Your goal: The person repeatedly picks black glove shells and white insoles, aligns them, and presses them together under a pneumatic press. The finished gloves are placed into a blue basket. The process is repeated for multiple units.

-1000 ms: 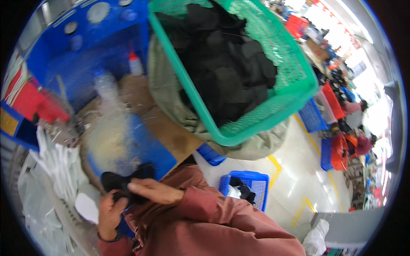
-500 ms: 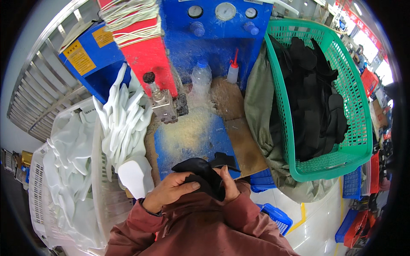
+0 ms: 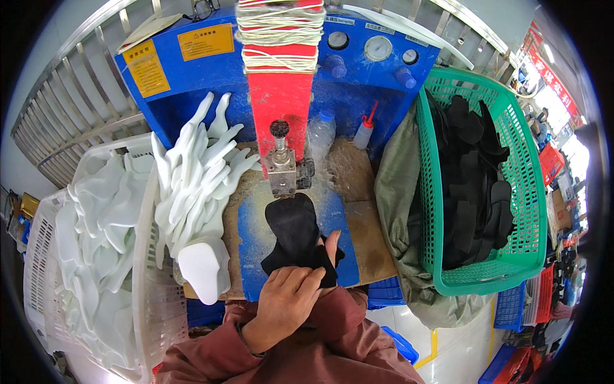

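A black shoe-part-like piece (image 3: 292,221), with a rounded far end and a flared near end, is held over the blue board (image 3: 256,221). Its far end comes up just below the metal head (image 3: 281,176) of a red-armed machine; whether they touch cannot be made out. My left hand (image 3: 289,308) is closed on the piece's near edge, fingers laid across it. My right hand (image 3: 330,248) grips the right side, thumb up; its other fingers are hidden beneath the piece and behind my left hand. A bit of black beside my right thumb is mostly covered.
White foot-shaped pieces (image 3: 198,173) are heaped left of the board, with more in a white basket (image 3: 160,307). A green basket (image 3: 435,256) of black pieces stands right. Behind the arm are a clear bottle (image 3: 322,136) and a red-tipped squeeze bottle (image 3: 362,136).
The black piece has gone from bent close to my body to stretched forward beneath the metal head. My left hand has shifted to its near edge. The whole view has swung left.
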{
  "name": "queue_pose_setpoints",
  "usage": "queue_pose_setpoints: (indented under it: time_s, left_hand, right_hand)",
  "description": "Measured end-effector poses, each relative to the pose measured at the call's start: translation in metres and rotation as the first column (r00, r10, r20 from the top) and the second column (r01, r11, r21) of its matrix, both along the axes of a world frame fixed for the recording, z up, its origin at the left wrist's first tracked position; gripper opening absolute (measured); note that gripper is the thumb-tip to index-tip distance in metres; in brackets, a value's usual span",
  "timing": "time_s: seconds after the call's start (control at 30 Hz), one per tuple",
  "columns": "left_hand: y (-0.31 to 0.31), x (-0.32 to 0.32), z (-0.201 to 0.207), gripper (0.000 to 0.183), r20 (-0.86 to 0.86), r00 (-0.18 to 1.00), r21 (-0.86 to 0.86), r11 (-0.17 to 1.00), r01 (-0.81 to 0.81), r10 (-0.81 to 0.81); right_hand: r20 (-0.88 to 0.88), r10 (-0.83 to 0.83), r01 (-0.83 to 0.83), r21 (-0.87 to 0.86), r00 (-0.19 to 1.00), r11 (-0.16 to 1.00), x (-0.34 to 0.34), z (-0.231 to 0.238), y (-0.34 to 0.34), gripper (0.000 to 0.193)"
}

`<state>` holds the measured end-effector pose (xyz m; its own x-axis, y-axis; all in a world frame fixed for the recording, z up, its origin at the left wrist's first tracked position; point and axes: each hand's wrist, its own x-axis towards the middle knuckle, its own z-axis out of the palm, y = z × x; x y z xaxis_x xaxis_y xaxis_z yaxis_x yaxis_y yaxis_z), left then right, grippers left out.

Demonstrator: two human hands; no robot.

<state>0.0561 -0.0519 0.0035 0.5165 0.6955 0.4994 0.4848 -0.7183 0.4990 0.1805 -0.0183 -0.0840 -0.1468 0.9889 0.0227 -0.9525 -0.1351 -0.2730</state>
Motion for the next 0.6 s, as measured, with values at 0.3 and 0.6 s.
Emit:
queue_pose_setpoints:
  time_s: [0.3, 0.6]
  left_hand:
    - [0.016, -0.001, -0.015, 0.030, 0.038, 0.998, 0.140, 0.989, 0.050, -0.056]
    - [0.047, -0.002, -0.019, 0.031, -0.033, 0.993, 0.159, 0.980, 0.117, -0.113]
  right_hand:
    - [0.119, -0.010, 0.038, -0.235, 0.993, 0.971, -0.005, 0.011, 0.029, 0.096]
    - [-0.204, -0.064, 0.062, -0.018, 0.977, 0.998, -0.001, 0.021, 0.065, 0.088]
